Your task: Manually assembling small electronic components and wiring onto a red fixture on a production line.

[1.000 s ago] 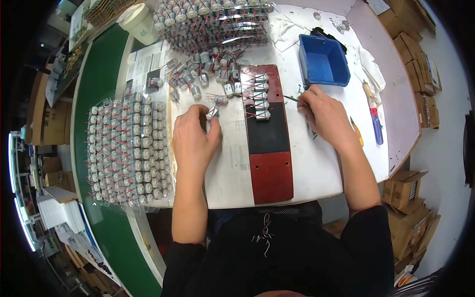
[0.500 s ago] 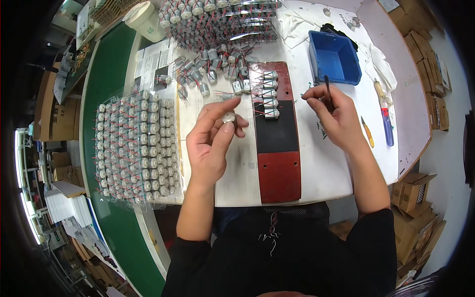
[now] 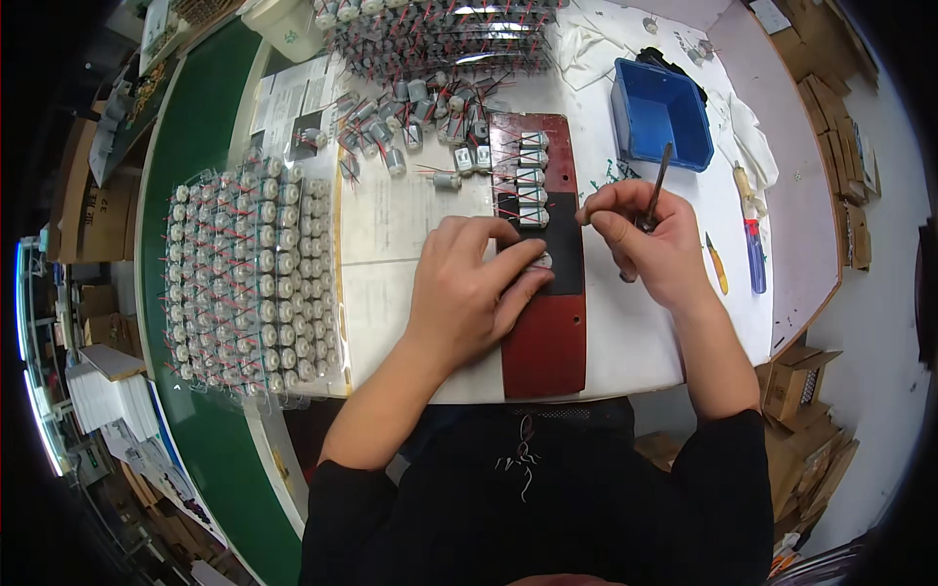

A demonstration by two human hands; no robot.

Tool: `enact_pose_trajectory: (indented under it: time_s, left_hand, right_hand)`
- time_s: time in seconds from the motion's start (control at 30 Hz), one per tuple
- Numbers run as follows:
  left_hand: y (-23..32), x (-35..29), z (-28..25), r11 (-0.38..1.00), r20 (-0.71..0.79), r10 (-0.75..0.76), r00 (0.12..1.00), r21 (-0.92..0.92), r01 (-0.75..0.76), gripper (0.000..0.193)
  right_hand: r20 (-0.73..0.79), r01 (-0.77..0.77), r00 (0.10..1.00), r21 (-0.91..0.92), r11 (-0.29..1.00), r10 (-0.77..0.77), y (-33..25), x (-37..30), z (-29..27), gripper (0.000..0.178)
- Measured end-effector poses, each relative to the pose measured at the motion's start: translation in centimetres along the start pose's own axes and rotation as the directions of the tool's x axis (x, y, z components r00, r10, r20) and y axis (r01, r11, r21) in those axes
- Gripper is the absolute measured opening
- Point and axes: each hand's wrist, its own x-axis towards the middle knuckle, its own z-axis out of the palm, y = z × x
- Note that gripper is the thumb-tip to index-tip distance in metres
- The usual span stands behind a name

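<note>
My left hand (image 3: 467, 281) reaches over the red board (image 3: 543, 347), its fingers closed on a small motor (image 3: 541, 262) at the black pad (image 3: 565, 244). Most of that motor is hidden under the fingers. Just beyond it, a row of several small motors (image 3: 532, 177) with red and dark wires lies on the board. To the right of the board, my right hand (image 3: 666, 256) is raised with a slim dark tool (image 3: 661, 174) gripped in it, pointing up. Its thumb and forefinger pinch together; whether something tiny is between them I cannot tell.
Loose motors (image 3: 394, 159) lie heaped beyond the board. Clear trays of motors (image 3: 244, 283) stand at the left, with more stacked trays (image 3: 449, 39) at the back. A blue bin (image 3: 650, 122), a screwdriver (image 3: 755, 256) and a yellow-handled tool (image 3: 719, 269) are on the right.
My left hand has moved right and turned palm down, bringing the motor onto the board's black pad. The right hand has shifted slightly down and left, still with the dark tool.
</note>
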Motion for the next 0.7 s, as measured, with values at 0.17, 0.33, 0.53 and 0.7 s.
enact_pose_trajectory:
  time_s: [0.17,0.33,0.53,0.7]
  left_hand:
    - [0.3,0.1,-0.2,0.996,-0.101,-0.071,0.992,-0.059,0.065,0.030]
    - [-0.1,-0.2,0.1,0.985,-0.143,-0.022,0.989,-0.173,-0.003,0.026]
    - [0.1,-0.1,0.2,0.975,-0.226,0.000,0.974,-0.215,-0.050,0.023]
    - [0.4,-0.3,0.3,0.976,-0.259,-0.017,0.966,-0.215,-0.041,0.021]
  right_hand:
    - [0.073,0.086,0.993,0.075,0.993,-0.092,1.3,-0.5,1.4,0.013]
    - [0.179,0.203,0.963,0.007,0.979,-0.201,1.8,-1.1,2.3,0.011]
    - [0.143,0.217,0.964,0.056,0.975,-0.223,1.8,-1.5,2.9,0.010]
    - [0.100,0.162,0.979,0.152,0.975,-0.178,1.5,-2.1,3.5,0.009]
